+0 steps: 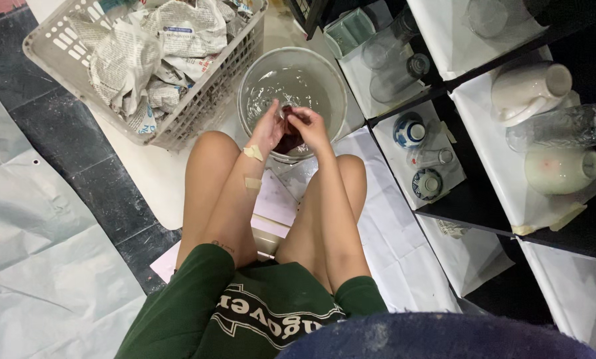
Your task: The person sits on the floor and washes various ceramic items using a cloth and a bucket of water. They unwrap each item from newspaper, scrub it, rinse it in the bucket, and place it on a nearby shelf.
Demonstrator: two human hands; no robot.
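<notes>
- The left hand (269, 126) and the right hand (309, 126) meet over the near rim of a round pale bucket (334, 86), both curled around a small dark reddish object (289, 136); the left grips it from the 9 o'clock side, the right from 3 o'clock, fingers pinched at its top.
- The dark object sits between the palms, just above the water; it is too hidden by the fingers to tell exactly what kind of vessel or piece it is.
- Judging by the wet setting and the glassware nearby, it is likely small, light, stiff and breakable, and slippery when wet; a hold around its body with both hands looks safer than by an edge.
- The bucket holds clear water, rippled, with nothing else visible in it.
- At 10 o'clock from the hands stands a white plastic basket (42, 40) filled with crumpled newspaper (145, 53).
- At 2 to 3 o'clock a dark shelf (457, 206) lined with white paper holds drinking glasses (394, 63), a blue-and-white cup (409, 131), a small glass jar (432, 157) and a patterned bowl (427, 184).
- Farther right on the shelf lie a white jug (527, 90), a clear glass bottle (564, 126) and a pale vase (560, 169), all on their sides.
</notes>
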